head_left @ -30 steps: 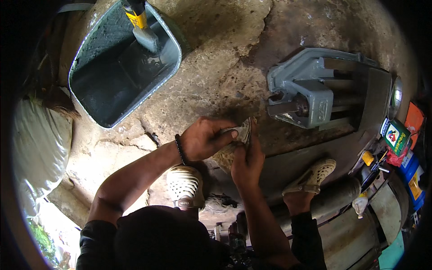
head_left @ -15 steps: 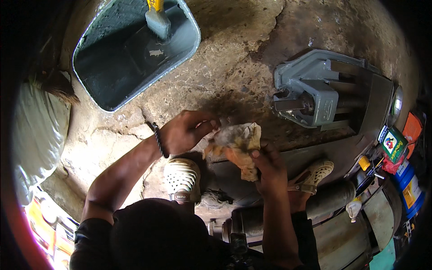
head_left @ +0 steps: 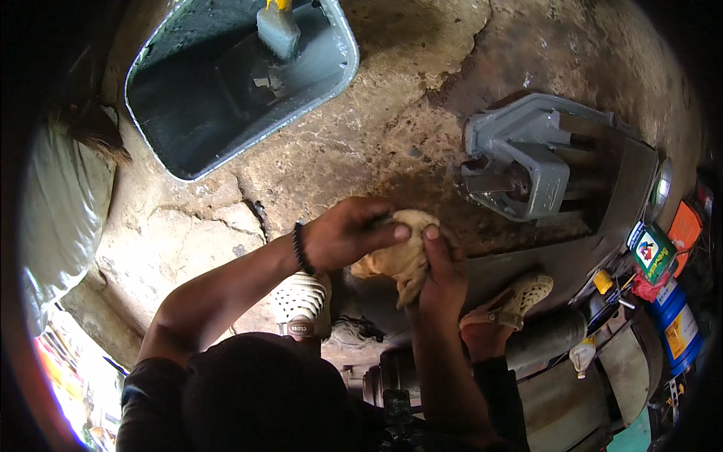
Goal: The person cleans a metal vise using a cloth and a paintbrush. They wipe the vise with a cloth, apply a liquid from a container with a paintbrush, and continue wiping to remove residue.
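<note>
A crumpled tan rag (head_left: 399, 264) is bunched between my two hands, above the floor in the middle of the view. My left hand (head_left: 354, 232), with a dark braided band at its wrist, pinches the rag's upper left side with thumb and fingers. Gripping its right edge is my right hand (head_left: 443, 275), its thumb pointing up along the cloth. The two thumbs lie close together near the rag's top. Part of the cloth hangs down between the hands, and the fingers behind it are hidden.
A grey paint-coated container (head_left: 226, 98) holds a brush (head_left: 279, 34) at the upper left. A grey-painted metal machine part (head_left: 527, 154) lies at the right. Beyond it are a green can (head_left: 652, 252) and a blue bucket (head_left: 678, 328). A white sheet-like covering (head_left: 68, 218) is at far left.
My left hand has come right and taken hold of the rag, which it was apart from before. The rag is now folded and bunched more tightly. The view has shifted slightly.
</note>
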`<state>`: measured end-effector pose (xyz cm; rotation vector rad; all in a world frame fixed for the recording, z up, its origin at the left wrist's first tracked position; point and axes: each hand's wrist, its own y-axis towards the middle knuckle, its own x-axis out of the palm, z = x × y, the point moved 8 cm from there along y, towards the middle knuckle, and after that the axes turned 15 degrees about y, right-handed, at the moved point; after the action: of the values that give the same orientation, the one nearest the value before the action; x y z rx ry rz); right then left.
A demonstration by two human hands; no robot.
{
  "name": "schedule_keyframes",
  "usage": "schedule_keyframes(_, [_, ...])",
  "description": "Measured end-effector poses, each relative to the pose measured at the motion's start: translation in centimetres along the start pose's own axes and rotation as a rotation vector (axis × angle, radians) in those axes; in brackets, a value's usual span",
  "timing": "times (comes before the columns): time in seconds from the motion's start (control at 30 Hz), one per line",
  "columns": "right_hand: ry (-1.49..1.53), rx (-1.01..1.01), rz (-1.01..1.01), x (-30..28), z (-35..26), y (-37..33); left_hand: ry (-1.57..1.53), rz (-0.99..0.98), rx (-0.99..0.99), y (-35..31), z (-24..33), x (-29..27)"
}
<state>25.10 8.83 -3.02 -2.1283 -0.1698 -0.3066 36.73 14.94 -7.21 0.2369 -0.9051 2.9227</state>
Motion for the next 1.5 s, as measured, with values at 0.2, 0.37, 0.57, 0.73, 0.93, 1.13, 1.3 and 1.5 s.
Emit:
schedule_keyframes(0.2, [-0.016, -0.22, 0.053, -1.1, 0.0, 1.3, 0.116, -0.079, -0.077, 5.0, -1.4, 1.5])
schedule_keyframes(0.37, [-0.099, -0.336, 0.013, 0.2, -0.2, 2.8, 0.517, 0.084, -0.146, 5.5, -0.1, -0.9])
schedule_keyframes(0.57, [-0.072, -0.415, 0.135, 0.2, -0.4, 4.4, 0.459, 0.347, 0.072, 3.9, 2.6, -2.7])
schedule_keyframes(0.73, [-0.158, -0.519, 0.102, 1.2, -1.3, 5.7, 0.43, 0.352, 0.178, 5.8, 2.8, -2.6])
schedule_keyframes(0.93, [-0.036, -0.455, 0.109, 1.1, -1.3, 6.5, 0.456, 0.33, 0.305, 7.2, 4.1, -2.8])
schedule_keyframes(1.13, [-0.151, -0.521, 0.096, 1.2, -2.2, 6.7, 0.436, 0.29, 0.306, 8.0, 4.4, -2.4])
schedule_keyframes(1.3, [-0.274, -0.498, 0.117, 1.1, -2.8, 7.0, 0.385, 0.256, 0.282, 8.2, 4.2, -2.7])
schedule_keyframes(1.5, [-0.474, -0.596, 0.126, 2.0, -3.6, 7.2, 0.4, 0.25, 0.276, 8.5, 3.9, -3.0])
